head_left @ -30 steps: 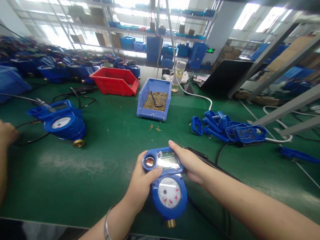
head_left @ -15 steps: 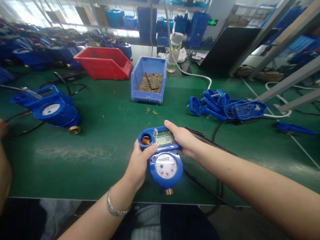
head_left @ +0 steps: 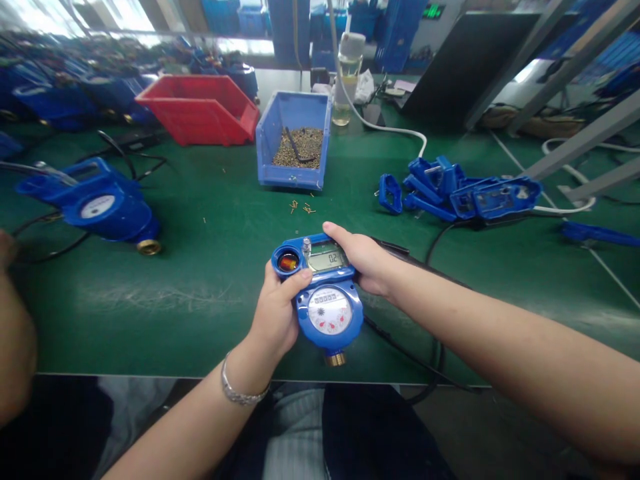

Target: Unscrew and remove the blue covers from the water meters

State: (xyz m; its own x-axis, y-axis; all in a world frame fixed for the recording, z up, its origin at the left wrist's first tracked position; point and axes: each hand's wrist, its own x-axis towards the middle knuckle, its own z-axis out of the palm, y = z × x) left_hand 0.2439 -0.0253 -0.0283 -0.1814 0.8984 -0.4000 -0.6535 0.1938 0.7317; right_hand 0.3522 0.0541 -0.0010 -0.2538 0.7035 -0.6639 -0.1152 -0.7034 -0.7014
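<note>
The meter (head_left: 327,297) has drawn a little closer to the table's (head_left: 210,280) near edge than half a second ago, with both hands gripping it as before. The left hand (head_left: 277,310) clasps its left side, thumb laid across the top by the round port. The right hand (head_left: 365,260) wraps the display end, fingers curled around it. A second meter (head_left: 95,207) lies well apart on the left; a blue bin (head_left: 295,137) of screws stands beyond.

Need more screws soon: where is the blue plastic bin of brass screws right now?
The blue plastic bin of brass screws sits mid-table beyond the hands, right of the red plastic bin.
</note>
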